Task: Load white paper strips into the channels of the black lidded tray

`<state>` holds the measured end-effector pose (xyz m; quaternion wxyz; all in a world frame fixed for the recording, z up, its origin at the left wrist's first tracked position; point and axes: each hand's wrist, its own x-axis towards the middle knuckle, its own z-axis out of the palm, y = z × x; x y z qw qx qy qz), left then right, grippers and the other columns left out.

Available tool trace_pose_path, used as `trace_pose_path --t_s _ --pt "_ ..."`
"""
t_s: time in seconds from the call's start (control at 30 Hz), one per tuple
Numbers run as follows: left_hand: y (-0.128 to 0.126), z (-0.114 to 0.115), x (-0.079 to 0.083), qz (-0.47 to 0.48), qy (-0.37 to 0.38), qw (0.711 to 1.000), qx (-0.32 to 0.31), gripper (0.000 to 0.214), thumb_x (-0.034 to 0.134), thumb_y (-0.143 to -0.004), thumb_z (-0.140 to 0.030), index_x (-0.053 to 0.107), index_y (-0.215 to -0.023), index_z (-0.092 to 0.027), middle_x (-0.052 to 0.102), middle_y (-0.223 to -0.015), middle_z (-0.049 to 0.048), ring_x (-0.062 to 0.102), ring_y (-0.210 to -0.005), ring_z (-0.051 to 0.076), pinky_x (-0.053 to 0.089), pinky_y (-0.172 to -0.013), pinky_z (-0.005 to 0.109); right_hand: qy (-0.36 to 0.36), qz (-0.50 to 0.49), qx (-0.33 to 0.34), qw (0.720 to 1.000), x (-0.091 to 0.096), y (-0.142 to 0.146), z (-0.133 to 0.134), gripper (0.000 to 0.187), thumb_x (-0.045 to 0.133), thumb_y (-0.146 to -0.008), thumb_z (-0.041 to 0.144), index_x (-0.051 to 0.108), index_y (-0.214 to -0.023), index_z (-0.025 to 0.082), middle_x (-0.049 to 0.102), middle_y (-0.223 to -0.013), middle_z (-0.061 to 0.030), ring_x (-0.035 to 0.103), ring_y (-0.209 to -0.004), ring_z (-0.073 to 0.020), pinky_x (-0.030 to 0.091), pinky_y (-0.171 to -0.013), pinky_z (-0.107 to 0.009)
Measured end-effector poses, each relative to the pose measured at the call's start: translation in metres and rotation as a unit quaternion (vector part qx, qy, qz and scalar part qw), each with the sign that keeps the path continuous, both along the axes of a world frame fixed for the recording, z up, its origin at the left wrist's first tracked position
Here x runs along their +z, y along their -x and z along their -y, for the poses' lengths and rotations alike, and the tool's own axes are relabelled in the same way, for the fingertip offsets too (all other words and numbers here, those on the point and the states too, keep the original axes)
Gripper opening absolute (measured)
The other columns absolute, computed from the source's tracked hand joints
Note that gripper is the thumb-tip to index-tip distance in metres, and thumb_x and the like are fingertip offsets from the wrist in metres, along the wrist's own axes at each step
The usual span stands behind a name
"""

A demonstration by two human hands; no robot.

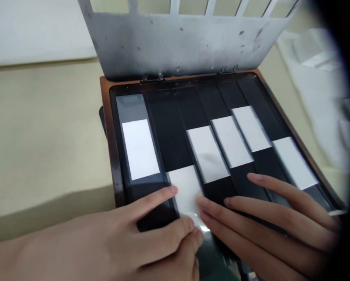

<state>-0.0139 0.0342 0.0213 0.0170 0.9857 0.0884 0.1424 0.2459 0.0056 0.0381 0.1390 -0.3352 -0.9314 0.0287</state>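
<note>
A black tray (175, 128) with a wooden-brown rim has slots holding several white cards, among them one at the left (141, 150) lying on a clear strip. My left hand (160, 234) is over the near edge. Its index finger rests along the left side of another white card (185, 187), while the thumb and other fingers pinch at that card's lower end, where shiny clear film (204, 227) shows. What lies inside the pinch is partly hidden. My right hand (274, 218) has its fingers spread above the near slots, one fingertip at the same card's right edge.
A hinged metal lid (175, 43) with cut-out windows stands raised behind the tray. Pale table surface (46, 128) lies to the left, with a white sheet (37, 31) at the back. White material (315, 50) is on the right; a dark blur covers the right edge.
</note>
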Motion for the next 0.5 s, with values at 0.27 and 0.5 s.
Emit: trace_pose_path --t_s 0.27,0.5 --pt "0.003 -0.006 0.004 -0.002 -0.018 1.000 -0.022 0.042 0.064 -0.079 -0.045 0.063 -0.118 -0.028 0.057 -0.126 0.0007 0.042 -0.130 0.025 0.037 -0.115 0.051 0.020 -0.067 -0.047 0.996 0.000 0.000 0.013 0.023 0.049 -0.095 0.014 0.068 -0.103 0.027 0.068 -0.114 0.0124 0.060 -0.092 -0.0098 0.032 -0.116 -0.036" --pt "0.008 -0.010 0.004 -0.013 -0.014 0.999 -0.049 0.045 0.063 -0.081 -0.041 0.060 -0.122 -0.023 0.053 -0.130 0.0058 0.041 -0.129 0.026 0.036 -0.113 0.057 0.004 -0.143 -0.088 0.986 -0.015 0.005 0.026 0.019 0.054 -0.093 0.015 0.069 -0.092 0.028 0.069 -0.106 0.0153 0.061 -0.090 -0.0079 0.036 -0.113 -0.033"
